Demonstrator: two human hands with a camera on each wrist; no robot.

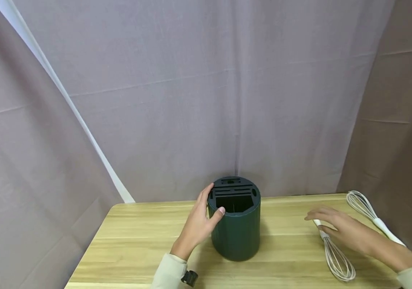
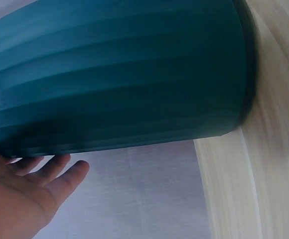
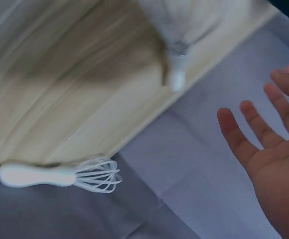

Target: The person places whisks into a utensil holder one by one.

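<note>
Head view evenly and softly lit, sharp, with faint shadow right of the green holder [image 1: 235,218]; both wrist views motion-blurred, the table [image 3: 60,94] streaked and the near whisk [image 3: 177,45] unfocused.

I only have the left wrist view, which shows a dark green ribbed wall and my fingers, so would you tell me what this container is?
Observer: It is a round green holder standing upright on the wooden table, with slots in its top.
Operator: Where is the right hand?
Observer: The right hand hovers open over the handle of a white whisk.
Operator: Any other tools?
Observer: A second whisk lies at the table's right edge.
</note>
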